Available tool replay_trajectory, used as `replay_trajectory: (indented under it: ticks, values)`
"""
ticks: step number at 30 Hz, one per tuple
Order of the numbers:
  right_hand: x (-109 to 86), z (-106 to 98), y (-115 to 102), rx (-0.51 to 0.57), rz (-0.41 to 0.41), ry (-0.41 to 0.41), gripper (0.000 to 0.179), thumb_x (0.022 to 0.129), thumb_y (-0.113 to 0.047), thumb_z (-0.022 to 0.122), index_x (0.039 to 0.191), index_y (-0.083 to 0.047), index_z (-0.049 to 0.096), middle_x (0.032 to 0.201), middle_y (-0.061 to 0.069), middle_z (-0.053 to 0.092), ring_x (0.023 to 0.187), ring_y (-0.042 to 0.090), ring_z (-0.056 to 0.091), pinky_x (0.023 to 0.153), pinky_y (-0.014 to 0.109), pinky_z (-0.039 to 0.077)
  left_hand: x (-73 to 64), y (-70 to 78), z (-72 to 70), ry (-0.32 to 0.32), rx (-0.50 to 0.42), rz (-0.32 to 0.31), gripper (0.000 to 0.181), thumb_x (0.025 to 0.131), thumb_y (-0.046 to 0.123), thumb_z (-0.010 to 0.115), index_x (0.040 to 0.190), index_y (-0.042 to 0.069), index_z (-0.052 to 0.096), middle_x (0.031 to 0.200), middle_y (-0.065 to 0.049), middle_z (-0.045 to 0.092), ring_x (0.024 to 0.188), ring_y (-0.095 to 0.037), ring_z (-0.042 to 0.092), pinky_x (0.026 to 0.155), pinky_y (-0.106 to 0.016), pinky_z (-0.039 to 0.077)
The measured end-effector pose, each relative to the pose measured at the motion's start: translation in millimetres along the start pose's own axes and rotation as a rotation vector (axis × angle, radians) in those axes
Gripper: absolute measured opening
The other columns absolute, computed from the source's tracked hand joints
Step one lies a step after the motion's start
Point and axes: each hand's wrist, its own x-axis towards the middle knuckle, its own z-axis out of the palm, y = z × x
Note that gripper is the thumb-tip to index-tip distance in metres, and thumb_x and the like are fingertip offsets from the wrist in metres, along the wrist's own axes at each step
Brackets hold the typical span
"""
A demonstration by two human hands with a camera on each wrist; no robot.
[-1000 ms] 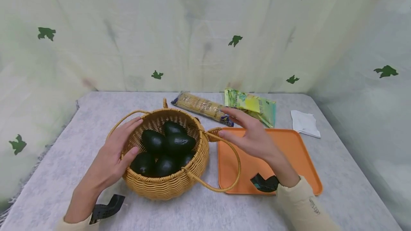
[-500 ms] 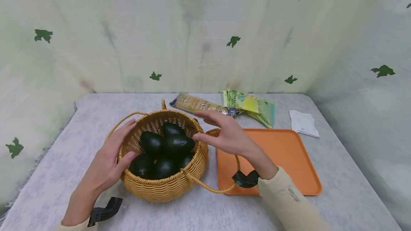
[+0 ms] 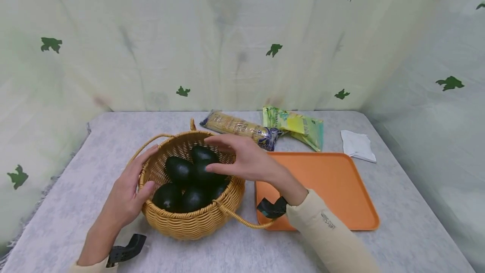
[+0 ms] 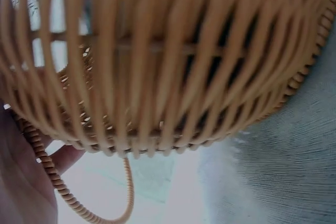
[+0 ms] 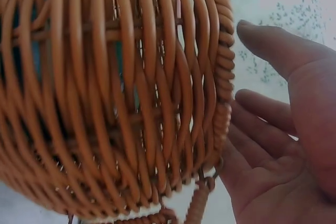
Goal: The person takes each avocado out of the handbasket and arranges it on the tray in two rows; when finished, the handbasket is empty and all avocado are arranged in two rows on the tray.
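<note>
A round wicker basket (image 3: 185, 227) holds several dark green avocados (image 3: 179, 170). My left hand (image 3: 123, 199) lies against its left rim, fingers extended along the edge and thumb apart from them. My right hand (image 3: 246, 159) reaches over the right rim, thumb and fingers spread, with nothing between them. Its thumb tip overlaps an avocado (image 3: 201, 176) in the head view. The right wrist view shows the woven wall beside my spread right hand (image 5: 278, 145). In the left wrist view, the basket wall (image 4: 157, 66) covers most of the avocados.
An orange tray (image 3: 322, 188) lies right of the basket, whose looped handle (image 3: 246, 221) overlaps its near left corner. Behind are a long pasta packet (image 3: 235, 126) and green-yellow packets (image 3: 295, 123). A white packet (image 3: 358, 145) lies at the far right.
My right hand has moved left, from above the tray's left side to over the basket's right rim and the avocados. My left hand and the basket have stayed nearly in place.
</note>
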Motion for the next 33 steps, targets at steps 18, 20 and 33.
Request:
replay_trajectory:
  ticks: [18, 20, 33]
  values:
    - [36.1, 6.2, -8.5, -0.032, -0.055, -0.273, 0.058, 0.09, -0.028, 0.08, 0.143, -0.013, 0.06, 0.141, 0.002, 0.063, 0.127, 0.009, 0.061, 0.103, 0.02, 0.046, -0.9, -2.4, 5.2, 0.043, -0.004, 0.019, 0.069, 0.091, 0.013, 0.051, 0.158, 0.01, 0.039, 0.156, -0.014, 0.047, 0.144, 0.0, 0.035, 0.11, -0.008, 0.026]
    - [38.7, 7.9, -6.3, -0.018, -0.057, -0.296, 0.059, 0.09, -0.027, 0.08, 0.143, -0.011, 0.059, 0.141, 0.003, 0.063, 0.128, 0.007, 0.06, 0.104, 0.019, 0.045, -1.4, -2.9, 5.5, 0.039, 0.002, 0.011, 0.069, 0.09, 0.013, 0.052, 0.159, 0.01, 0.039, 0.157, -0.014, 0.047, 0.144, 0.0, 0.035, 0.109, -0.008, 0.026]
    - [59.3, 14.5, 0.1, -0.057, -0.086, -0.411, 0.053, 0.091, -0.024, 0.079, 0.136, -0.004, 0.061, 0.136, 0.01, 0.066, 0.125, 0.022, 0.064, 0.103, 0.021, 0.047, -2.6, -1.6, 3.8, 0.047, 0.011, 0.014, 0.068, 0.091, 0.013, 0.051, 0.158, 0.01, 0.04, 0.157, -0.013, 0.048, 0.145, 0.002, 0.035, 0.11, -0.008, 0.026]
